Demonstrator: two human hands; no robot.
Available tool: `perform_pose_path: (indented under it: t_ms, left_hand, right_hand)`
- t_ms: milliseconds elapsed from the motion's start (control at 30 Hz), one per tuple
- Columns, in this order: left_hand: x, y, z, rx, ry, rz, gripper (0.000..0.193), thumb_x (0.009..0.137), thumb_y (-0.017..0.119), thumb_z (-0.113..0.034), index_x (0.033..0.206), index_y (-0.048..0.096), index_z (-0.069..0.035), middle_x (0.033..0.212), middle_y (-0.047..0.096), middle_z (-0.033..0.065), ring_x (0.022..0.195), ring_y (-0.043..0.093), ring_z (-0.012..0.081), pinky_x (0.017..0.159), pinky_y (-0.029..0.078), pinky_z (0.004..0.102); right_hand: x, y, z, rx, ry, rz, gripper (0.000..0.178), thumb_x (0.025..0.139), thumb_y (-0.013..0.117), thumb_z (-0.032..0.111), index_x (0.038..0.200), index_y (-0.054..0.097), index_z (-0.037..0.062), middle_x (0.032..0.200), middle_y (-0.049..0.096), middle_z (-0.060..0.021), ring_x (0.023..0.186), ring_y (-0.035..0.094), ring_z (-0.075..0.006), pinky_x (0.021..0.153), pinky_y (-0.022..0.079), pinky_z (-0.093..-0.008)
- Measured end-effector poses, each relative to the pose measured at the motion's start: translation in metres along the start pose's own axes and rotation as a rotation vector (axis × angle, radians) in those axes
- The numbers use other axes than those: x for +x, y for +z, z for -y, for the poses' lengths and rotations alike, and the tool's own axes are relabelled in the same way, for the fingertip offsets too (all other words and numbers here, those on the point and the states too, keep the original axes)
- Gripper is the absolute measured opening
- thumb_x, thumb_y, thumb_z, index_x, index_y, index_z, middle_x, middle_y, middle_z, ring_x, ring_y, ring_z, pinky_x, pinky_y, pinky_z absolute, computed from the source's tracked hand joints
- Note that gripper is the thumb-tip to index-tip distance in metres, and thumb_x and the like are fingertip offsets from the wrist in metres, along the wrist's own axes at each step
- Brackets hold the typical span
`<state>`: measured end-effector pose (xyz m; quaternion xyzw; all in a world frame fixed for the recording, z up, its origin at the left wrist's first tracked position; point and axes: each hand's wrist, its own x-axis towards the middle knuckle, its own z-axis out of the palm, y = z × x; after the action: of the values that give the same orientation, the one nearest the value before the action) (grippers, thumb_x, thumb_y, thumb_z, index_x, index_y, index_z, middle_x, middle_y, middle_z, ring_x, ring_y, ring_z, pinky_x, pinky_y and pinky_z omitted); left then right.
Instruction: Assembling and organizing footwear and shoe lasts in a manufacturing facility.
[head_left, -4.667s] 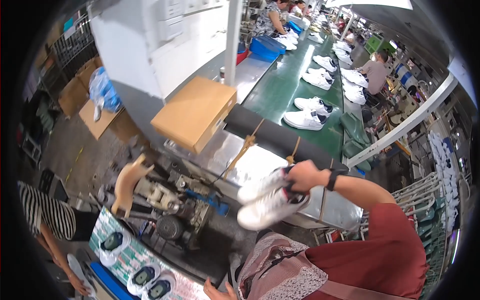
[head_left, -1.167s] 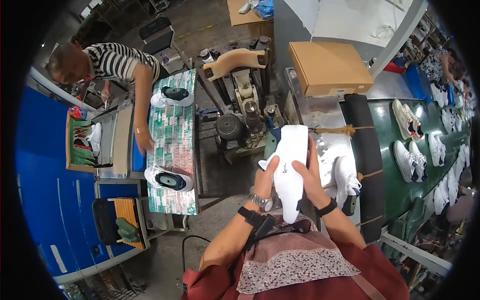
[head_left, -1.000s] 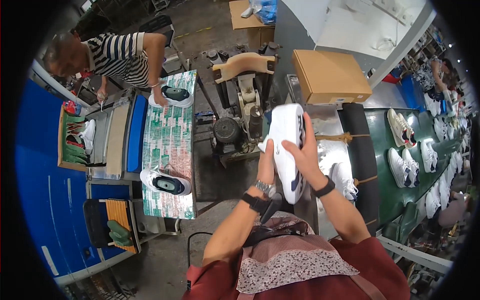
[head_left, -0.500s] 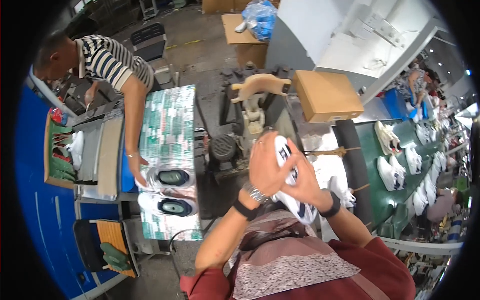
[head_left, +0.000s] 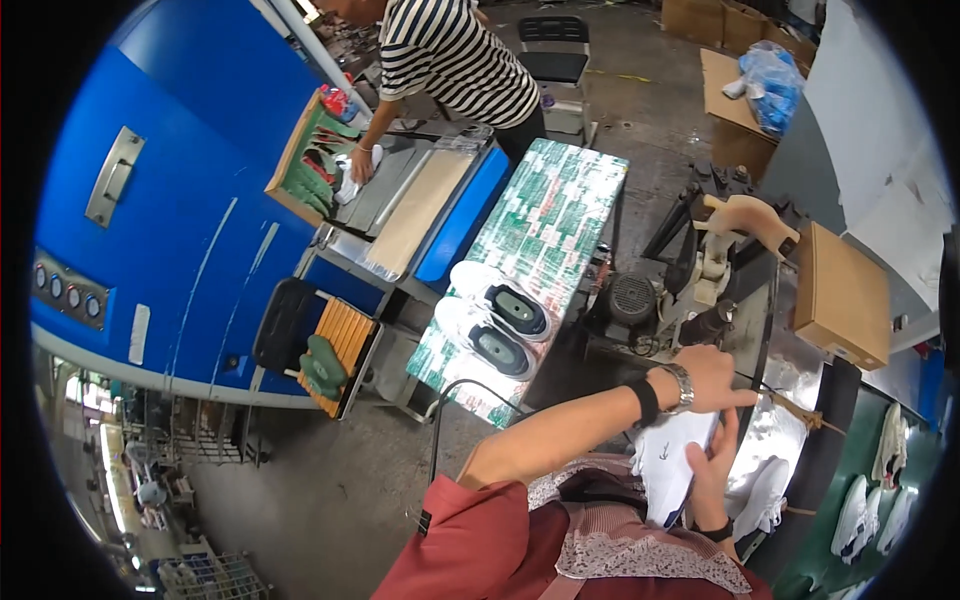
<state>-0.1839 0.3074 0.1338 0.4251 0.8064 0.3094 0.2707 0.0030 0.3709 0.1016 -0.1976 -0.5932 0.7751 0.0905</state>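
Note:
A white shoe with a small dark mark on its side is held close in front of my apron. My right hand grips it along its right side, thumb across the near face. At the shoe's far end my left hand, with a watch at the wrist, is closed over it. One finger sticks out to the right, while the other fingertips are hidden. On the green-and-white patterned table to my left sits a pair of white shoes with dark green inserts inside.
A striped-shirted person reaches to a white shoe on a blue machine's conveyor. Ahead stand a motor and a cardboard box. A chair with green shoe-shaped pieces is left; more white shoes rest on the green belt.
My view has swung left. The shoe is now lower and turned, its side facing up. The other person's hand has left the pair on the table and is at the conveyor's far end.

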Motion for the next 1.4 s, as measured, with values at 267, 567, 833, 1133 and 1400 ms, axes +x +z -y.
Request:
perform_pose_path:
  t_ms: [267, 567, 833, 1133, 1400]
  left_hand:
    - [-0.004, 0.029, -0.045, 0.074, 0.232, -0.214, 0.05, 0.079, 0.073, -0.046, 0.091, 0.071, 0.002, 0.088, 0.071, 0.0223, 0.086, 0.07, 0.0386, 0.079, 0.055, 0.0463]
    - [0.0, 0.023, -0.05, 0.058, 0.172, -0.026, 0.059, 0.086, 0.068, -0.055, 0.11, 0.07, 0.0, 0.093, 0.072, 0.0207, 0.088, 0.071, 0.0388, 0.083, 0.056, 0.0493]
    - [0.016, 0.037, -0.029, 0.014, 0.125, -0.14, 0.063, 0.097, 0.056, -0.061, 0.079, 0.076, -0.004, 0.071, 0.07, 0.021, 0.07, 0.07, 0.0399, 0.068, 0.055, 0.0486]
    - [-0.032, 0.13, 0.021, -0.672, -0.136, -0.486, 0.066, 0.103, 0.056, -0.03, 0.154, 0.032, 0.004, 0.149, 0.047, 0.0327, 0.136, 0.052, 0.0424, 0.113, 0.04, 0.0461]
    - [0.03, 0.086, 0.045, -0.783, -0.224, -0.507, 0.063, 0.101, 0.06, -0.046, 0.14, 0.044, 0.001, 0.105, 0.071, 0.0276, 0.086, 0.073, 0.0345, 0.076, 0.055, 0.0427]
  right_hand:
    - [-0.016, -0.057, -0.021, 0.025, 0.054, 0.096, 0.09, 0.083, 0.078, 0.035, 0.152, 0.035, -0.0051, 0.143, 0.051, -0.0137, 0.128, 0.053, -0.0256, 0.109, 0.043, -0.0392]
    - [-0.021, -0.065, -0.009, -0.04, 0.009, 0.035, 0.093, 0.083, 0.078, 0.047, 0.148, 0.039, -0.0073, 0.135, 0.055, -0.0143, 0.125, 0.054, -0.0244, 0.107, 0.043, -0.0372]
    - [-0.021, -0.061, 0.004, -0.008, 0.064, 0.004, 0.091, 0.083, 0.078, 0.048, 0.146, 0.041, -0.0059, 0.129, 0.058, -0.0129, 0.117, 0.057, -0.0218, 0.102, 0.046, -0.0352]
    - [0.055, -0.07, 0.001, -0.14, -0.085, -0.216, 0.066, 0.092, 0.074, 0.027, 0.141, 0.046, -0.0065, 0.128, 0.063, -0.0157, 0.114, 0.061, -0.021, 0.098, 0.05, -0.0352]
    - [0.142, -0.06, 0.023, -0.333, -0.151, -0.287, 0.059, 0.091, 0.079, 0.033, 0.124, 0.055, -0.0096, 0.115, 0.069, -0.0192, 0.104, 0.067, -0.0232, 0.092, 0.053, -0.0352]
